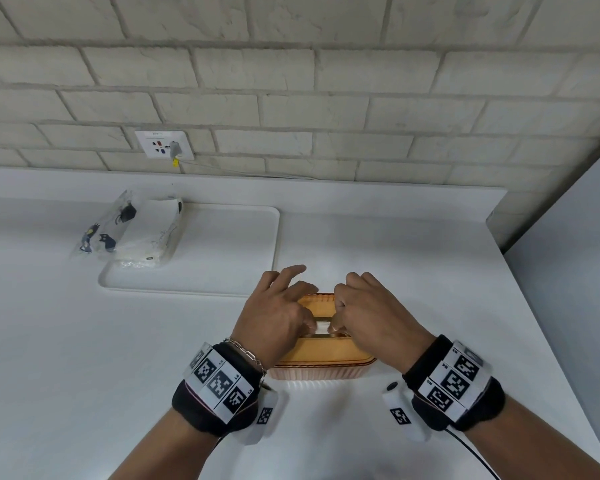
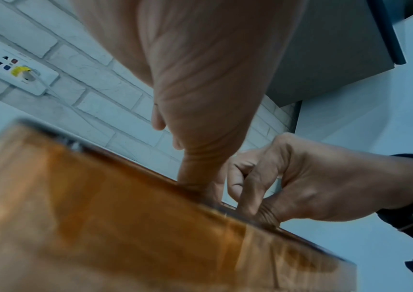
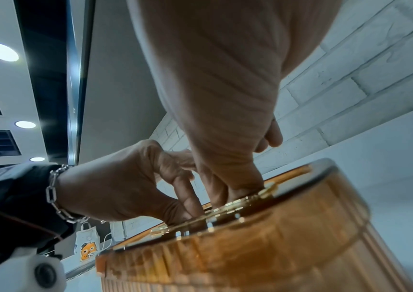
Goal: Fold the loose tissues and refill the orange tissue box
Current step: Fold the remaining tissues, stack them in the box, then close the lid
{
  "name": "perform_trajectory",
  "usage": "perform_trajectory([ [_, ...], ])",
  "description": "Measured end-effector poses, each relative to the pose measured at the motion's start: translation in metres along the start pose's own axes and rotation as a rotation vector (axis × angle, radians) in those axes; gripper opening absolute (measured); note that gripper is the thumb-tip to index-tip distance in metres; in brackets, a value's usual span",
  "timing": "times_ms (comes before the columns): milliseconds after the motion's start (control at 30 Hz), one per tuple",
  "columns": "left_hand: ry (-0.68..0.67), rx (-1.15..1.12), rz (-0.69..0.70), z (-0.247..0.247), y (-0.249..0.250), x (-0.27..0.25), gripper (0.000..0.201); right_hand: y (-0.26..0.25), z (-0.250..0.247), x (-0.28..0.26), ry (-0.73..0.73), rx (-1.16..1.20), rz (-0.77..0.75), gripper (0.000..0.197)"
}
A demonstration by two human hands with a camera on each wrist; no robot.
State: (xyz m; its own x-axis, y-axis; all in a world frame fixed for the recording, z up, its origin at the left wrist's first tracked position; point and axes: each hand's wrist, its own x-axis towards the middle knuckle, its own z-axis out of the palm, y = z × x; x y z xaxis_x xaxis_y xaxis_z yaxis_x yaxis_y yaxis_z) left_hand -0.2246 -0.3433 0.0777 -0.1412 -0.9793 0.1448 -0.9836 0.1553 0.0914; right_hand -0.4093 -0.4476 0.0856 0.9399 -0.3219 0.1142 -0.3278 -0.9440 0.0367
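Note:
The orange tissue box stands on the white counter right in front of me, its ribbed wall close up in the right wrist view. Both hands sit on its lid at the gold-rimmed slot. A strip of white tissue shows in the slot between them. My left hand pinches down at the slot's left end, with the index finger lifted. My right hand has its fingers curled and pinches at the right end. The fingertips go into the slot, so the tissue below is hidden.
A white tray lies behind the box to the left. An opened plastic pack of tissues rests on the tray's left end. A wall socket with a plug sits on the brick wall. A grey panel bounds the counter on the right.

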Motion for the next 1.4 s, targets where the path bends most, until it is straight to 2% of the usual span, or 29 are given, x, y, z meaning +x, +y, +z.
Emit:
perform_trajectory([
  [100, -0.07, 0.043, -0.003, -0.003, 0.001, 0.002, 0.022, -0.001, 0.0, 0.001, -0.049, -0.006, 0.012, 0.026],
  [167, -0.105, 0.08, 0.003, -0.005, 0.002, 0.002, 0.022, -0.002, -0.001, 0.003, -0.098, 0.015, 0.016, 0.019],
  [300, -0.109, 0.142, 0.041, -0.009, 0.003, 0.003, 0.022, 0.002, -0.001, 0.009, -0.113, 0.044, 0.012, 0.008],
  [467, -0.131, 0.233, 0.095, -0.008, 0.003, 0.005, 0.017, 0.0, -0.004, 0.009, -0.111, -0.046, -0.018, 0.021],
  [667, -0.053, 0.272, 0.189, -0.002, 0.001, 0.007, 0.015, 0.002, -0.003, 0.006, -0.073, -0.079, -0.071, 0.024],
  [800, 0.077, 0.073, 0.151, 0.006, -0.009, 0.0, 0.016, 0.009, 0.008, -0.002, -0.018, -0.001, -0.034, 0.023],
  [833, 0.106, 0.019, 0.118, 0.009, -0.011, -0.004, 0.019, 0.01, 0.01, -0.006, 0.003, 0.035, -0.017, 0.025],
  [900, 0.099, -0.024, 0.053, 0.01, -0.01, -0.011, 0.045, 0.009, 0.013, -0.013, 0.04, 0.075, 0.022, 0.032],
  [967, -0.008, -0.061, -0.01, 0.007, -0.004, -0.015, 0.073, 0.005, 0.013, -0.019, 0.047, 0.069, 0.031, 0.031],
  [1033, -0.134, -0.1, -0.075, 0.004, 0.002, -0.016, 0.092, -0.002, 0.01, -0.022, 0.032, 0.06, 0.026, 0.024],
  [1133, -0.147, -0.109, -0.12, 0.006, 0.007, -0.016, 0.094, -0.011, 0.008, -0.026, -0.024, 0.083, 0.052, 0.043],
  [1267, -0.061, -0.103, -0.074, 0.015, 0.005, -0.02, 0.088, -0.014, 0.015, -0.033, -0.055, 0.109, 0.07, 0.035],
  [1400, -0.113, -0.116, -0.083, 0.011, 0.003, -0.021, 0.092, -0.015, 0.022, -0.035, -0.011, 0.176, 0.091, 0.048],
])
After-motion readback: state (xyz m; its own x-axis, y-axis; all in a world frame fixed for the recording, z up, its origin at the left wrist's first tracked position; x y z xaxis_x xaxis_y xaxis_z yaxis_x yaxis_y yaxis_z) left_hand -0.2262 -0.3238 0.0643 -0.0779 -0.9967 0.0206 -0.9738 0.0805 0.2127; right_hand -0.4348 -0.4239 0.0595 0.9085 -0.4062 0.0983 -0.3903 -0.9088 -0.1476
